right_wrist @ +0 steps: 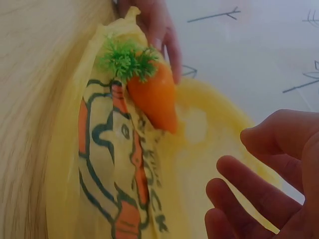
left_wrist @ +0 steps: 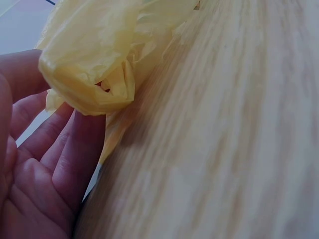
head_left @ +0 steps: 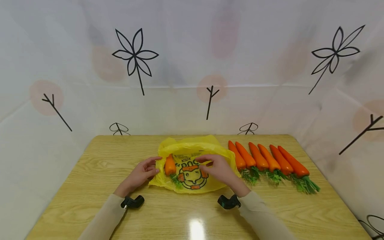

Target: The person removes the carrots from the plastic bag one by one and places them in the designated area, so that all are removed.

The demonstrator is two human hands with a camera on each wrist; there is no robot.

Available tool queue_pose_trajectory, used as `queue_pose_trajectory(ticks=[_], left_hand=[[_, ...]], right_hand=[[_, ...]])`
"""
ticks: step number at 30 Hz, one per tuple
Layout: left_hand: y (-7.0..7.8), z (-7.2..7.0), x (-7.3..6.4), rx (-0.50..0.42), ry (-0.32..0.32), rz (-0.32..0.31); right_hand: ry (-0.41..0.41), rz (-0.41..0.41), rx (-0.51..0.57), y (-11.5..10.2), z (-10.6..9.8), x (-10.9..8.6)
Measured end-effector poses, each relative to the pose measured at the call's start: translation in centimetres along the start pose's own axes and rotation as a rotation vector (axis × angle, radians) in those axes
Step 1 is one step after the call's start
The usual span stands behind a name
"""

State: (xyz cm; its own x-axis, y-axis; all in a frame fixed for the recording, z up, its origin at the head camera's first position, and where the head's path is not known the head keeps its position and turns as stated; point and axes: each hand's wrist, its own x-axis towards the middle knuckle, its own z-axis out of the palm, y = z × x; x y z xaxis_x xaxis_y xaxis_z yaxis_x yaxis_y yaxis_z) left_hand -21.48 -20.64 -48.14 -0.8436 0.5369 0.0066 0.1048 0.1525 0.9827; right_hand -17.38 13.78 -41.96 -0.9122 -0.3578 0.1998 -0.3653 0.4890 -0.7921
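A yellow plastic bag (head_left: 196, 190) with a printed cartoon face lies on its side, its mouth spread toward me. Inside at its left is an orange toy carrot (head_left: 170, 165) with green leaves, its tip pointing away from me; the same carrot (right_wrist: 154, 94) shows in the right wrist view. My left hand (head_left: 144, 171) holds the bag's left edge between thumb and fingers, which the crumpled plastic (left_wrist: 94, 59) partly hides in the left wrist view. Over the bag's right part hovers my right hand (head_left: 217, 168), fingers loosely bent and nothing in them.
To the right of the bag, several more toy carrots (head_left: 261, 158) lie in a slanted row, leaves toward me. The wooden table (head_left: 99, 166) meets a pale printed cloth (head_left: 180, 110) at the back and sides. A dark wrist camera (head_left: 132, 202) sits on the left sleeve.
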Motion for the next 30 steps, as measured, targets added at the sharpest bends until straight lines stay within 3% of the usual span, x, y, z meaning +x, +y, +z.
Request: queue_pose_trajectory(ticks=[13, 20, 30], left_hand=[[-0.1, -0.1, 0.0, 0.013, -0.003, 0.009], [0.0, -0.1, 0.1, 0.006, 0.0, 0.002], [-0.2, 0.0, 0.2, 0.0, -0.004, -0.001]], right_hand=[[-0.123, 0.115, 0.06, -0.2, 2.9, 2.8], [-0.18, 0.119, 0.109, 0.3, 4.2, 3.9], [-0.236, 0.118, 0.055, -0.7, 5.4, 5.0]])
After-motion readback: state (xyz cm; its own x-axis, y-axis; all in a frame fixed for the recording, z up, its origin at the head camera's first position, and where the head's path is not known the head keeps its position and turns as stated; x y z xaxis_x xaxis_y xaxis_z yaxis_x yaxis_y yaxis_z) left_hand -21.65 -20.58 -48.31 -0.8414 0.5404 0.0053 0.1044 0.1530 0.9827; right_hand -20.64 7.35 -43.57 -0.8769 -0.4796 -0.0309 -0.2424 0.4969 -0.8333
